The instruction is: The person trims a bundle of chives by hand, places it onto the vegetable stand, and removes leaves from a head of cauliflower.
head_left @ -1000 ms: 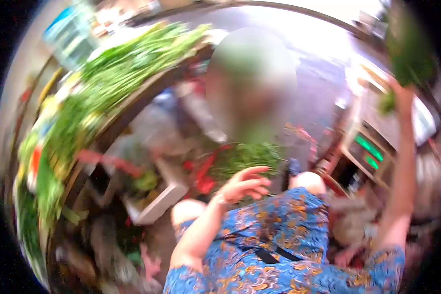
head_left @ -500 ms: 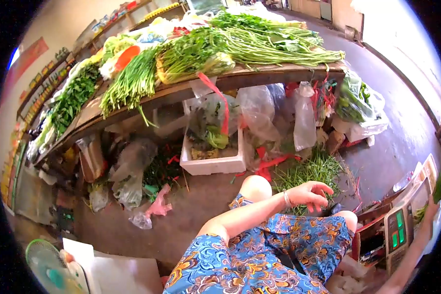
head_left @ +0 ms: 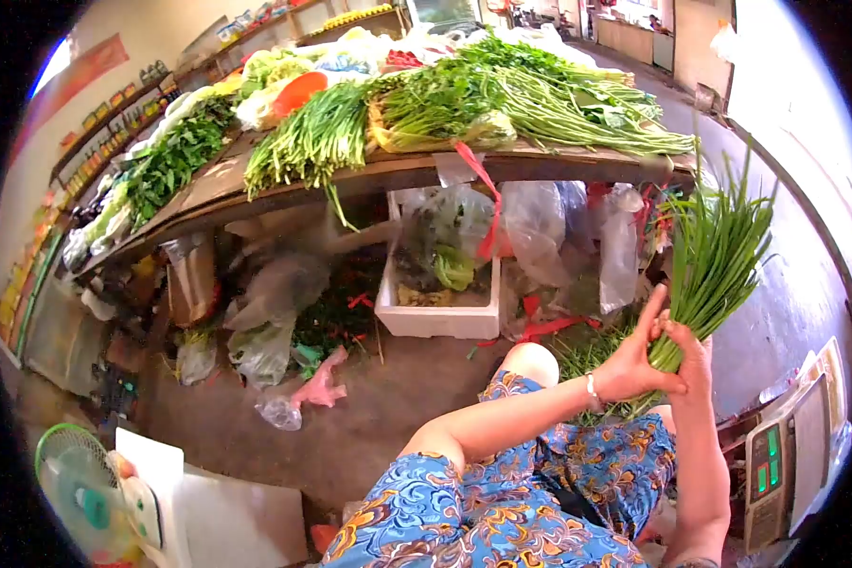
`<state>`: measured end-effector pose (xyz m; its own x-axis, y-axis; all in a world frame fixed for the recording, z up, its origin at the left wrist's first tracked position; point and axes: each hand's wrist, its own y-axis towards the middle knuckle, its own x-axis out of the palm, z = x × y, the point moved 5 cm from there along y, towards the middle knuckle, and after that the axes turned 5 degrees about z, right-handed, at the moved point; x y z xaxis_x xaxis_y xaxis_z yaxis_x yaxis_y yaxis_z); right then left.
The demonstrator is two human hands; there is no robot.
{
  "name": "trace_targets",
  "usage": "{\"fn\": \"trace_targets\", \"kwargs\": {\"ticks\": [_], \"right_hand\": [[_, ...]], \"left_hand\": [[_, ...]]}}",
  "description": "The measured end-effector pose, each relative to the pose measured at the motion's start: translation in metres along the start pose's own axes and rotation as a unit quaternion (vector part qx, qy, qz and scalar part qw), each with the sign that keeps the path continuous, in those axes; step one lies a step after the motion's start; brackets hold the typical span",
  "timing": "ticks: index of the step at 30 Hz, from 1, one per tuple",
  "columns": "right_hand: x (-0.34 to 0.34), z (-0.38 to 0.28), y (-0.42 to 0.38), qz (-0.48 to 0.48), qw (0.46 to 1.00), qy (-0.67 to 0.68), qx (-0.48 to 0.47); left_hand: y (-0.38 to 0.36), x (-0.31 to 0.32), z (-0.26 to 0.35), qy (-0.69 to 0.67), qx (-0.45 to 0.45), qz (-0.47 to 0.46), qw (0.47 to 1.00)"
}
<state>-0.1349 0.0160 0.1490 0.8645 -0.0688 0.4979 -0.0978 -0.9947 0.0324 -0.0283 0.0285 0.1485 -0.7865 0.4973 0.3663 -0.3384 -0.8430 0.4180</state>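
A bundle of long green stalks [head_left: 719,260] stands upright above my lap, its leafy tips fanned out at the top. My right hand [head_left: 686,355] is wrapped round the lower part of the bundle. From the left, my left hand [head_left: 634,364] touches the same stalks near their base, fingers apart and index finger pointing up. Below the hands, loose green stalks [head_left: 587,350] lie on the floor beyond my knees.
A wooden table [head_left: 194,189] bears heaps of leafy vegetables. Beneath it are a white foam box [head_left: 435,322] and plastic bags [head_left: 535,232]. A scale [head_left: 767,464] stands at the right, a green fan [head_left: 80,492] at the lower left.
My right hand has come in from the right edge with the green bundle. My left hand has moved slightly right to the stalks. The view has shifted a little.
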Motion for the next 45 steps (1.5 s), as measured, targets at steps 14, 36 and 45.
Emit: {"fn": "trace_targets", "kwargs": {"ticks": [14,36,45], "right_hand": [[0.061,0.057,0.005,-0.238,0.969,-0.065,0.014],[-0.084,0.188,0.033,-0.080,0.917,-0.243,0.307],[-0.076,0.189,0.039,-0.079,0.917,-0.255,0.295]], "left_hand": [[-0.009,-0.111,0.103,0.176,-0.203,-0.047,0.962],[0.012,-0.418,0.451,0.872,-0.224,0.355,0.251],[0.021,-0.409,0.460,0.856,-0.273,0.308,0.314]]}}
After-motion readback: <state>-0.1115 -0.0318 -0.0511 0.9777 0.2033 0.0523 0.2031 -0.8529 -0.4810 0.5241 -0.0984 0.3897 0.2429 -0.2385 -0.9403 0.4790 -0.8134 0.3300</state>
